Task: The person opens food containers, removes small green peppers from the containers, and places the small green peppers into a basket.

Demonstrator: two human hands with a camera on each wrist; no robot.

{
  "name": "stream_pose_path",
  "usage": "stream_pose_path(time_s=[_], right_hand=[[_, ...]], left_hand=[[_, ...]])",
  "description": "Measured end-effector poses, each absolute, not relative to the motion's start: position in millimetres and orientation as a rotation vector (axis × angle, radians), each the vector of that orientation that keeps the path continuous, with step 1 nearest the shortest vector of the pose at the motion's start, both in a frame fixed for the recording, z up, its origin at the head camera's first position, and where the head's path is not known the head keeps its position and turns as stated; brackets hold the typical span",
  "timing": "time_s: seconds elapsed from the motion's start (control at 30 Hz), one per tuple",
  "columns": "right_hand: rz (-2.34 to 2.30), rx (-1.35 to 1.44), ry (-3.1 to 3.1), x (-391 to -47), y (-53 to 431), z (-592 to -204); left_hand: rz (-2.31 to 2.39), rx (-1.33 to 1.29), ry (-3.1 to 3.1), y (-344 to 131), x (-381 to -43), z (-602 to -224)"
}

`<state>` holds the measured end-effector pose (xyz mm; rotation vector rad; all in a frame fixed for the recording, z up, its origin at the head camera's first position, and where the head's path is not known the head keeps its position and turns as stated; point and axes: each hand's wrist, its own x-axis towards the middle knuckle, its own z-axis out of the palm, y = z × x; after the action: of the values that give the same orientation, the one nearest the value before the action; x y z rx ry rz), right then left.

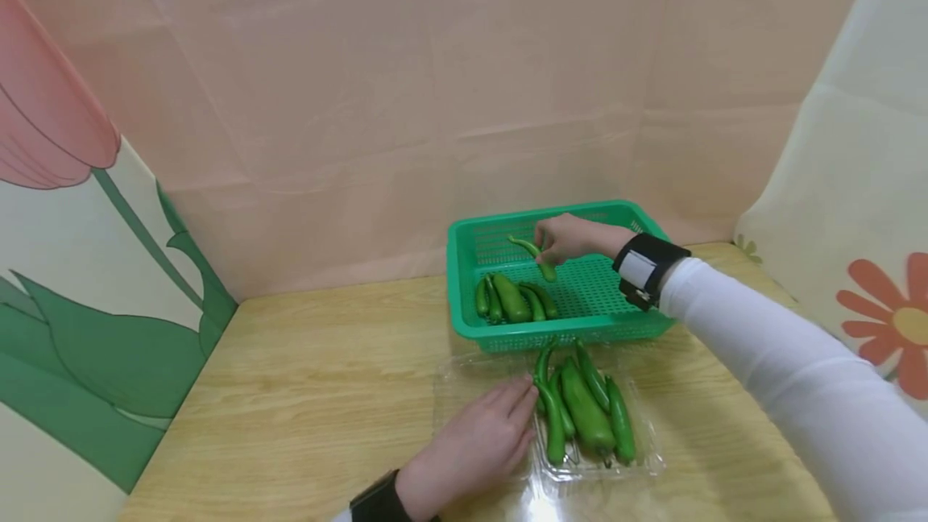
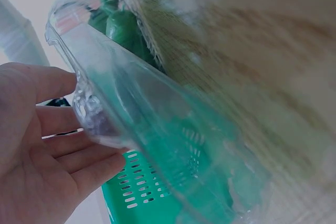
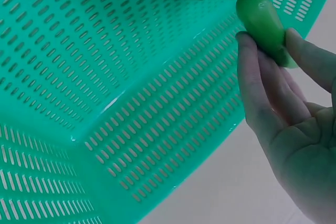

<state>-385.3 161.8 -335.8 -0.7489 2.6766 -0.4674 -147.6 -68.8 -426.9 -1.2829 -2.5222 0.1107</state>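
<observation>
My right hand pinches a slim curved green pepper between thumb and fingers, above the green basket. The right wrist view shows the blunt end of that pepper beyond the fingertips. Several green peppers lie in the left part of the basket. In front, a clear plastic container carries several more green peppers, one of them thicker. My left hand touches the container's left side with extended fingers. In the left wrist view, the fingers are right at its clear wall.
The wooden table meets a pink cloth backdrop behind the basket. Flower-printed cloth stands at the right, and a tulip-printed panel at the left. The container's clear flap spreads left beneath my left hand.
</observation>
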Motion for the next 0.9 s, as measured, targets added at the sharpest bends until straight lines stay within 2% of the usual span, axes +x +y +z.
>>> stream_pose_path(time_s=[0.9], right_hand=[[-0.323,-0.497,2.51,-402.4,174.0,-377.0]], left_hand=[[0.136,-1.282,-2.518,-68.4,-145.1,-425.4]])
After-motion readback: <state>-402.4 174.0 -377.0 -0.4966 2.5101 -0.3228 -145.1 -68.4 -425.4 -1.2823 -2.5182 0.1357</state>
